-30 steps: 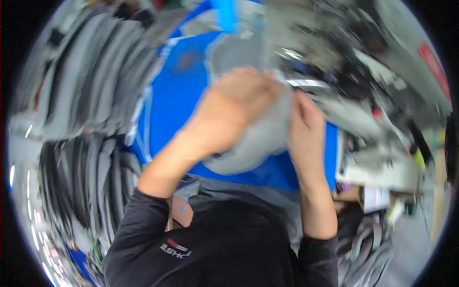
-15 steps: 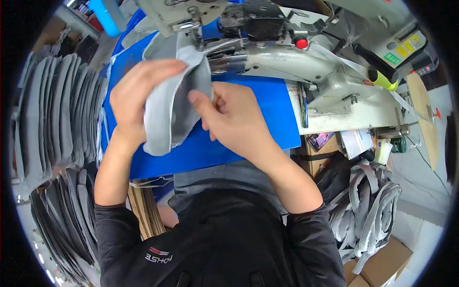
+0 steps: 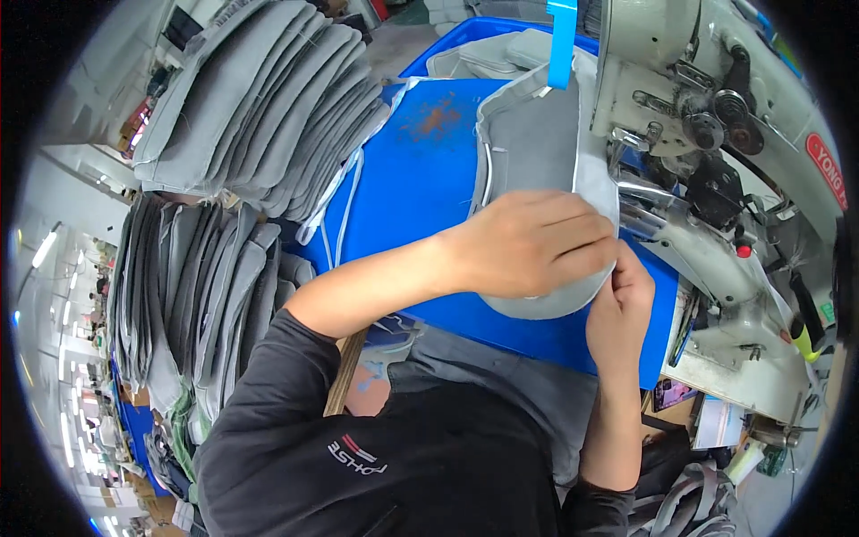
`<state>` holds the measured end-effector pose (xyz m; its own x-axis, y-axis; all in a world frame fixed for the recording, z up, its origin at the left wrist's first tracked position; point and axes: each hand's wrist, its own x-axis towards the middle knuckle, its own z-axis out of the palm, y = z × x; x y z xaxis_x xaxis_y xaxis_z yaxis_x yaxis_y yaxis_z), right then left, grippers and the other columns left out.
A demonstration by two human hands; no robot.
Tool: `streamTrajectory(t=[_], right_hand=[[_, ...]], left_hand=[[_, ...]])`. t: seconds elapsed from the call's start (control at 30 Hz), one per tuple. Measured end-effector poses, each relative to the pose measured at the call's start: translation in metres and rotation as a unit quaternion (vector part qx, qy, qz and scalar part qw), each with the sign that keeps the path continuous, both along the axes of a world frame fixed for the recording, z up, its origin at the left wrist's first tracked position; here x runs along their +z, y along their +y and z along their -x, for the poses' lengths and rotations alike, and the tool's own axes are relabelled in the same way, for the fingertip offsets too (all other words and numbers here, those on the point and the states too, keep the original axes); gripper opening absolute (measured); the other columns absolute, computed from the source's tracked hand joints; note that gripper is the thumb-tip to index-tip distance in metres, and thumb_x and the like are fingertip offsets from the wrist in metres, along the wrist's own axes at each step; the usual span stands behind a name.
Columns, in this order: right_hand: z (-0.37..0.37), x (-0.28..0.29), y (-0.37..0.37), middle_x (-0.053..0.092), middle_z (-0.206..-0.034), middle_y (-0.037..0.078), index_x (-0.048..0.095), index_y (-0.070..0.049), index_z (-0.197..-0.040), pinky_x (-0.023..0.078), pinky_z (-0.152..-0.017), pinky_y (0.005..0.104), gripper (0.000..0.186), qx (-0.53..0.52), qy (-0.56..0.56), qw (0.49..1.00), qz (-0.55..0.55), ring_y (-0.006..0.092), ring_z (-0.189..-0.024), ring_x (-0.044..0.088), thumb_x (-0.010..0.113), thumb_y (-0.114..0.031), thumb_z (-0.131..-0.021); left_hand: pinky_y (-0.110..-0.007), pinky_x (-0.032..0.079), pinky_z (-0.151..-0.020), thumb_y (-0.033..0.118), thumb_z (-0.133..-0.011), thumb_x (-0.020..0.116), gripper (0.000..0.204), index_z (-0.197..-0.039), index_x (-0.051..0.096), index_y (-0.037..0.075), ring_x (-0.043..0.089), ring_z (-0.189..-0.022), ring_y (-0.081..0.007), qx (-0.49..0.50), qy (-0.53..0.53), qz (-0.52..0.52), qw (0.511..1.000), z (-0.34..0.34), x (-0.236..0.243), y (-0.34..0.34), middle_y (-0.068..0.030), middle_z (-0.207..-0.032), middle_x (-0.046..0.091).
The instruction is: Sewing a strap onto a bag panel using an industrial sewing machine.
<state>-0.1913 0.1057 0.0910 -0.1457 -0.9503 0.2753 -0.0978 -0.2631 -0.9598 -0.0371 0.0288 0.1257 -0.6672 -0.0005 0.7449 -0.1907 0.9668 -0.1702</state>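
A long grey fabric piece (image 3: 541,143) with a raised, pale rim and a rounded near end lies over the blue work surface (image 3: 403,201). My left hand (image 3: 541,242) reaches across its near part, fingers closed on the right-hand rim. Close beside it, my right hand (image 3: 622,304) pinches the same rim near the rounded end. The fingertips of both hands are partly hidden. Just beyond and to the right of my hands stands the sewing machine (image 3: 653,210), its needle area next to the piece's right edge.
Stacked grey fabric panels (image 3: 259,98) rise at the left, with more dark grey panels (image 3: 192,295) nearer. A blue bin (image 3: 447,45) holding grey pieces sits at the back. A bright blue strip (image 3: 562,45) hangs above the fabric. Grey strips (image 3: 693,506) are heaped lower right.
My view has swung left. The fabric piece, bent up between my hands before, now lies flatter and stretches away from me. My left hand has crossed over to the right rim.
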Motion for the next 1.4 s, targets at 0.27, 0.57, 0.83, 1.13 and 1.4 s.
streamTrajectory(t=[0.27,0.57,0.83,1.13,1.4], right_hand=[[0.000,-0.010,-0.043,0.070,-0.087,0.016,0.064,0.002,-0.114,0.049,-0.066,0.0344,0.027,0.003,-0.003,0.999,0.040,0.0186,-0.073,0.063,0.058,-0.009,-0.090],[-0.002,-0.017,-0.048,0.061,-0.069,0.023,0.058,0.003,-0.078,0.047,-0.062,0.0466,0.015,-0.039,-0.023,0.999,0.013,0.0420,-0.068,0.062,0.058,-0.008,-0.088],[-0.008,0.005,-0.032,0.066,-0.067,0.019,0.065,0.001,-0.069,0.052,-0.063,0.0454,0.025,-0.035,0.056,0.996,-0.062,0.0373,-0.067,0.066,0.067,-0.018,-0.084],[-0.012,0.007,-0.027,0.066,-0.071,0.021,0.066,-0.001,-0.077,0.053,-0.065,0.0487,0.015,-0.144,0.298,0.944,0.006,0.0390,-0.069,0.067,0.068,-0.015,-0.080],[-0.011,-0.006,-0.033,0.065,-0.069,0.020,0.063,-0.001,-0.076,0.053,-0.064,0.0488,0.013,-0.144,0.313,0.937,0.053,0.0381,-0.068,0.066,0.067,-0.014,-0.078]], left_hand=[[-0.037,0.056,-0.073,0.018,-0.072,0.065,0.033,-0.101,0.068,0.003,0.068,-0.088,-0.0282,0.040,-0.087,-0.047,0.994,-0.003,0.010,-0.029,-0.0122,-0.103,0.069],[-0.039,0.057,-0.080,0.012,-0.073,0.065,0.030,-0.102,0.070,0.003,0.068,-0.095,-0.0277,0.008,-0.134,0.216,0.967,-0.010,0.009,-0.029,-0.0101,-0.110,0.069],[-0.035,0.055,-0.076,0.008,-0.072,0.074,0.033,-0.103,0.069,0.001,0.070,-0.086,-0.0296,0.032,-0.020,-0.159,0.987,-0.009,0.024,-0.022,-0.0152,-0.097,0.071],[-0.037,0.056,-0.075,0.010,-0.071,0.068,0.026,-0.095,0.064,0.000,0.068,-0.092,-0.0298,-0.015,-0.069,-0.053,0.996,-0.005,0.024,-0.013,-0.0126,-0.102,0.069],[-0.043,0.056,-0.082,0.010,-0.078,0.063,0.026,-0.100,0.059,-0.003,0.067,-0.098,-0.0354,-0.023,-0.117,0.047,0.992,-0.005,0.017,-0.015,-0.0197,-0.108,0.068]])
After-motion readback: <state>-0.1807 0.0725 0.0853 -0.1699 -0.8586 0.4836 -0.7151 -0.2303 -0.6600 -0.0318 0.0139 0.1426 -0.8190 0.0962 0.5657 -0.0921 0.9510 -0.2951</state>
